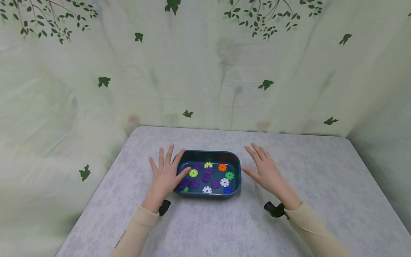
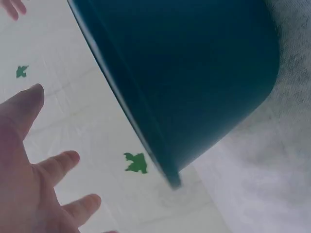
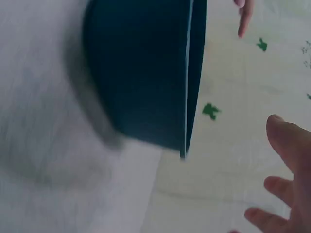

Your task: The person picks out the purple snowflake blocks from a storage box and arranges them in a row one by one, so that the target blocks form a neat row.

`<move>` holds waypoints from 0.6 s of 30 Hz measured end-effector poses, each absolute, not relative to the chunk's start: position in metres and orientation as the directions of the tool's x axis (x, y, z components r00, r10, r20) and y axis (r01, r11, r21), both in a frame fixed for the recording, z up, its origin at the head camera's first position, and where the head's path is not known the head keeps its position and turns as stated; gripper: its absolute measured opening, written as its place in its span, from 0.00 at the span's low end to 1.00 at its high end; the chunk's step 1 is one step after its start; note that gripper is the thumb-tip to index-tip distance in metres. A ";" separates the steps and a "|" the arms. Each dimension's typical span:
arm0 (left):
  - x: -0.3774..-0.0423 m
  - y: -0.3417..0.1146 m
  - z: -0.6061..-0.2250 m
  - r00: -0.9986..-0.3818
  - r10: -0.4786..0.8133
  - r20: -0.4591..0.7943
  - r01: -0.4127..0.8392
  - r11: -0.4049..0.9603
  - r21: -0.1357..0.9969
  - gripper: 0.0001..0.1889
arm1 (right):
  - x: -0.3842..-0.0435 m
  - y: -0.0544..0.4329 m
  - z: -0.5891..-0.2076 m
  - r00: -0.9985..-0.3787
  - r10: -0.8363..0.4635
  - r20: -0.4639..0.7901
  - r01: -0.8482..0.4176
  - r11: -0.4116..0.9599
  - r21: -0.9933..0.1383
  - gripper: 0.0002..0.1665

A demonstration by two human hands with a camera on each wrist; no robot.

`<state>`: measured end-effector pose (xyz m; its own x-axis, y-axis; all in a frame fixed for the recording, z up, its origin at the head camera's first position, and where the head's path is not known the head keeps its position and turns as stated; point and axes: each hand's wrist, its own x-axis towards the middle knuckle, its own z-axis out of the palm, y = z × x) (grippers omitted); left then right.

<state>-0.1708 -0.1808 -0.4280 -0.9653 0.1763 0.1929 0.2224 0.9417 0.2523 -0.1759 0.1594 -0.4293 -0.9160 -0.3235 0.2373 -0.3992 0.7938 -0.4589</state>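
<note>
A dark teal rectangular tub [image 1: 205, 195] stands on the table, holding several flower-shaped discs in purple, yellow, white, green, blue and an orange disc [image 1: 222, 167]. My left hand [image 1: 166, 176] is spread over the tub's left end, its thumb overlapping the inside in the head view. In the left wrist view its fingers [image 2: 58, 165] are apart from the tub wall [image 2: 194, 87]. Off the right end, my right hand [image 1: 268, 173] hovers with fingers extended and thumb toward the rim. The right wrist view shows a gap between that thumb [image 3: 284, 138] and the tub's side [image 3: 141, 73]. Neither hand holds anything.
The tub sits on a pale grey table [image 1: 205, 228] with rounded far corners. A light curtain [image 1: 205, 71] printed with leaves hangs behind it and along both sides. Each wrist carries a black camera mount, one being the right mount [image 1: 274, 209].
</note>
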 end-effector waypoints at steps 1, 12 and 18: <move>-0.171 -0.182 -0.428 -0.965 0.181 0.191 0.229 0.935 0.272 0.39 | -0.177 0.154 -0.430 -0.908 -0.347 0.234 -0.418 0.753 -0.508 0.43; -0.188 -0.205 -0.459 -0.968 0.166 0.186 0.244 0.468 0.850 0.31 | -0.195 0.102 -0.444 -0.818 -0.571 0.069 -0.336 0.377 -0.863 0.28; -0.192 -0.211 -0.478 -0.981 0.141 0.135 0.153 0.120 0.981 0.29 | -0.201 0.085 -0.443 -0.777 -0.616 -0.131 -0.124 0.353 -0.927 0.23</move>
<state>-0.1917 -0.2106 -0.4777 -0.9807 0.1410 0.1354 0.1526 0.1197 0.9810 -0.2007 0.0852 -0.4434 -0.7769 -0.6159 -0.1308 -0.1239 0.3533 -0.9273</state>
